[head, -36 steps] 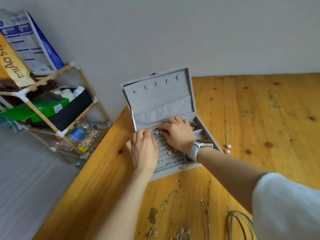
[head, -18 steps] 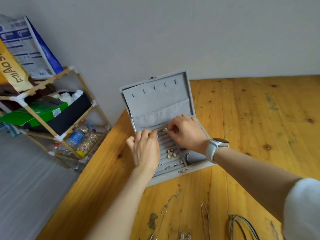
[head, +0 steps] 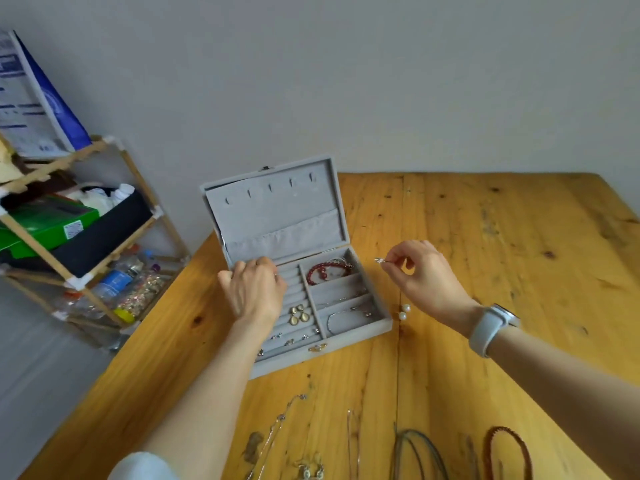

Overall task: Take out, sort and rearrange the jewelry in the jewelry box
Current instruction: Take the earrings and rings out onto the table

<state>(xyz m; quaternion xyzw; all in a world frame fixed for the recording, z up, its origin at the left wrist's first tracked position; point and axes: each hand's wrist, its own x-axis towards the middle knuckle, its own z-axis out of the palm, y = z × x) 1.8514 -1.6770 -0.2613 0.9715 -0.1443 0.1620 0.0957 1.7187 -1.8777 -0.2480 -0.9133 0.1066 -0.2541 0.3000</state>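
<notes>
At frame centre, the right hand [head: 420, 278] pinches a small silver earring [head: 379, 260] clear of the jewelry box [head: 346, 344]; the left hand [head: 254, 292], fingers curled, rests on the ring rolls. Likely next: laying it beside the two pearls [head: 403, 312].

My table [head: 485, 237] meets the wall [head: 346, 81]; left, my shelf [head: 114, 258] holds a green box [head: 52, 223] and bottles [head: 117, 280].

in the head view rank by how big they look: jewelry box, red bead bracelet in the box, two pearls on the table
1. jewelry box
2. red bead bracelet
3. two pearls
</notes>
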